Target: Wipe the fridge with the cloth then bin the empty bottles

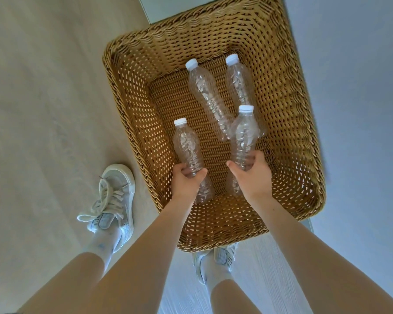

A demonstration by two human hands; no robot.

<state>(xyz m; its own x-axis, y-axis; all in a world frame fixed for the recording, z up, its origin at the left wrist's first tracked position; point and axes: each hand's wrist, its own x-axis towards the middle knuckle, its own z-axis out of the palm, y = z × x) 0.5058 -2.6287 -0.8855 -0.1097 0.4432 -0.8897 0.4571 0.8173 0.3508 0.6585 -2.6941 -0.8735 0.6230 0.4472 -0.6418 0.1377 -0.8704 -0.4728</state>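
From my remote seat I look straight down; nearest the camera are two bare legs and two white sneakers, the left sneaker flat on the pale wood floor just beside the basket's near-left corner, the right sneaker partly hidden under the basket's near edge; both forearms reach forward and down from the bottom of the view, nearly parallel, into the wicker basket; the left hand is curled round the lower part of a clear bottle, thumb on its right side, fingers wrapped on the left; that bottle's white cap points away from me and its base shows below the hand, close to the basket's near wall; the right hand grips a second clear bottle the same way, thumb to the left, fingers round the right, cap also pointing away; I cannot tell whether either held bottle touches the basket floor; beyond the hands, two more capped bottles lie on the woven floor: a long bottle slanting from the far left toward the right-hand bottle, its base overlapped by it, and a far bottle just beside it on the right, nearer the far wall; all four look empty.
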